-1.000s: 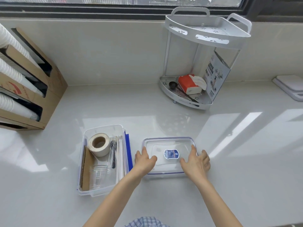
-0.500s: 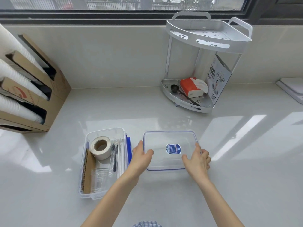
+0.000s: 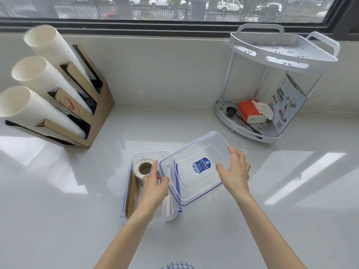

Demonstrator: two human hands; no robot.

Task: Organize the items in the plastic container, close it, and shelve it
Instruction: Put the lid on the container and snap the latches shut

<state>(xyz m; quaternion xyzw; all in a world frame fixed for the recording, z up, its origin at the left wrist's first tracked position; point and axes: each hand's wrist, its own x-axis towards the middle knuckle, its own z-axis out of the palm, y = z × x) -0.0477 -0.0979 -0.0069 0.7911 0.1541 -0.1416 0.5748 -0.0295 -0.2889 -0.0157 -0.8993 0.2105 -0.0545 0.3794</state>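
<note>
A clear plastic container (image 3: 128, 193) stands on the white counter, holding a roll of tape (image 3: 143, 168), a strip of brown cardboard (image 3: 131, 195) and a clear cup partly hidden under my left arm. The clear lid (image 3: 194, 177) with blue trim and a blue sticker is lifted and tilted, overlapping the container's right side. My left hand (image 3: 154, 186) grips the lid's left edge. My right hand (image 3: 235, 171) holds its right edge.
A two-tier white corner rack (image 3: 281, 57) stands at the back right; its lower tier carries a red tissue pack (image 3: 250, 110), a black scoop and a printed box. A cardboard dispenser (image 3: 81, 105) with stacks of white paper cups stands at the left. A window runs behind.
The lid has come up off the counter, tilted and moved left over the container's right side, with both hands on it. The camera view has risen and shifted.
</note>
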